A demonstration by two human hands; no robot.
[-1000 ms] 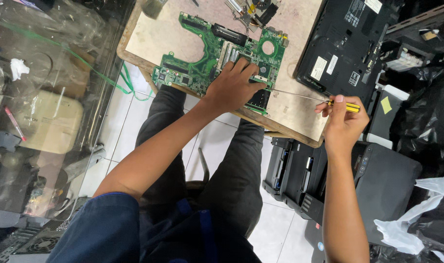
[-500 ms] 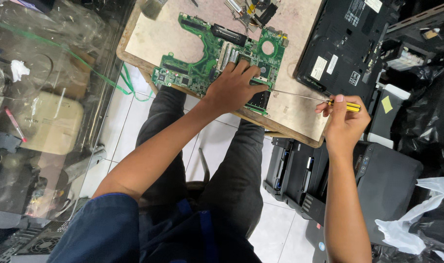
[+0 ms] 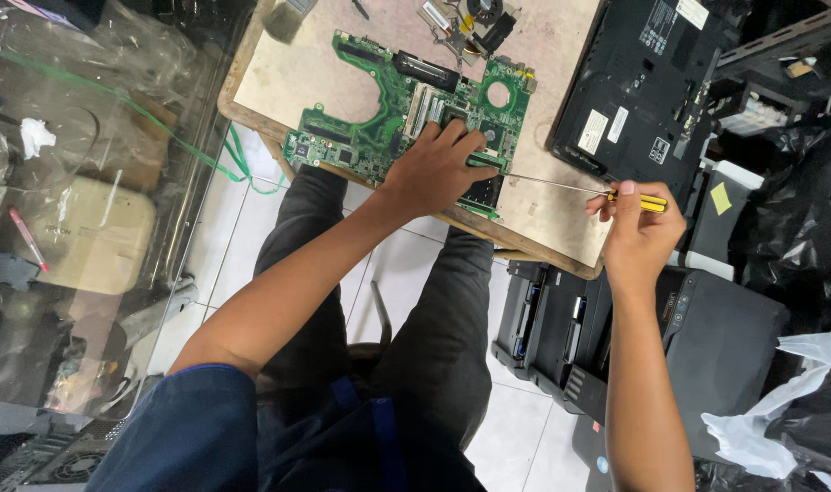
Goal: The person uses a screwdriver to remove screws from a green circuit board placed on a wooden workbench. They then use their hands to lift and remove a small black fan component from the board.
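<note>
Head view: left hand (image 3: 438, 169) lay spread, palm down, pinning green board (image 3: 406, 114) on bench (image 3: 543, 228); right hand (image 3: 638, 232) closed round yellow-handled screwdriver (image 3: 584, 189), shaft level, tip at board's right edge beside left fingertips. Judged risky: a slip could have driven tip into those fingers or gouged board, given thin shaft and long reach. Board sat close to bench's near edge above knees, black laptop (image 3: 643, 87) crowding right, loose parts (image 3: 465, 23) behind, little free room except bare bench leftward.
</note>
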